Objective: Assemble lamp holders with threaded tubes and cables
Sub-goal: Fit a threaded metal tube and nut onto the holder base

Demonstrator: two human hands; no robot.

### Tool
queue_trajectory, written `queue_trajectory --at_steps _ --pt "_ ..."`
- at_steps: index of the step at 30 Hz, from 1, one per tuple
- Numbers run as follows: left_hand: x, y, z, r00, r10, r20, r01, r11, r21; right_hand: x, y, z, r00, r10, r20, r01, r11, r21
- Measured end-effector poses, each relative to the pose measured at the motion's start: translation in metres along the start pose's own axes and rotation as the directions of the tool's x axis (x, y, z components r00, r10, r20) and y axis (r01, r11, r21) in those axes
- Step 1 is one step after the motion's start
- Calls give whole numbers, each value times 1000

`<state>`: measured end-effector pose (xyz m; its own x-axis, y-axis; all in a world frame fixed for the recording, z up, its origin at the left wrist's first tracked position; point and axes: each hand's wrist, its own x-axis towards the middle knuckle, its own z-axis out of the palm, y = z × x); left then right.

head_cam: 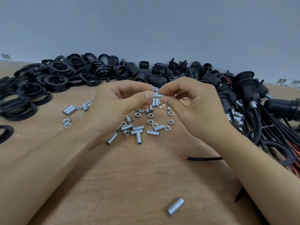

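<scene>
A wooden table [146, 176] fills the view beneath two bare forearms that reach in from the near edge. Beyond the hands, against a pale wall, lies a long heap of black plastic parts: flat threaded rings [48, 78] beyond the left hand, lamp holder bodies [155, 75] straight ahead. Outside the right hand sit finished lamp holders with black cables [246, 101] trailing toward the viewer. Under and just behind both hands, loose threaded tubes [138, 129] and small hex nuts [150, 122] lie scattered; one stray threaded tube [175, 206] rests alone near the viewer, between the forearms, and a black cable end [203, 158] lies beside the right wrist. The left hand [120, 104] and right hand [193, 103] meet above the scatter, together pinching one short threaded tube [158, 95] between thumbs and fingertips; something small and silvery at its far end may be a nut, but that is unclear. The likely risk: the tube is small and held only at the fingertips, so it could slip and drop among identical parts, or a nut could start crooked and jam on the thread.
</scene>
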<state>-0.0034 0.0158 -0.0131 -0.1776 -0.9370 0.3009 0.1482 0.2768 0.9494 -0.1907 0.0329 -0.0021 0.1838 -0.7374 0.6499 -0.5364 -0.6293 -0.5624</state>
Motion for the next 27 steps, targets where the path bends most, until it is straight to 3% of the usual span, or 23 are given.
queue_trajectory --at_steps 4,10,15,16,19,22,24,25,27 --pt "1 -1 0 999 -40 21 39 999 18 -2 1 3 998 -47 42 49 997 -54" --pt "2 -1 -2 999 26 21 -26 999 44 1 -1 2 985 170 31 -173 962 211" --pt "0 -1 0 998 59 15 -60 996 61 0 -2 3 974 212 83 -226 949 218" --pt "1 -2 -1 998 59 -2 -59 996 62 -1 -1 5 974 212 82 -223 958 179" --pt "4 -5 -3 995 44 -86 -42 999 33 2 6 5 984 177 6 -174 973 -150" --pt "6 -5 -4 994 19 -108 -20 1000 -9 4 10 -3 967 249 -52 -254 938 -237" --pt "5 -4 -2 995 24 -93 -25 1000 -11 4 11 -7 984 167 -68 -181 911 -371" --pt "5 -4 -1 996 25 -84 -27 999 -17 4 11 -8 988 137 -69 -153 929 -338" --pt "3 -2 1 998 18 -59 -21 999 -48 4 6 -6 982 190 5 -189 981 -39"
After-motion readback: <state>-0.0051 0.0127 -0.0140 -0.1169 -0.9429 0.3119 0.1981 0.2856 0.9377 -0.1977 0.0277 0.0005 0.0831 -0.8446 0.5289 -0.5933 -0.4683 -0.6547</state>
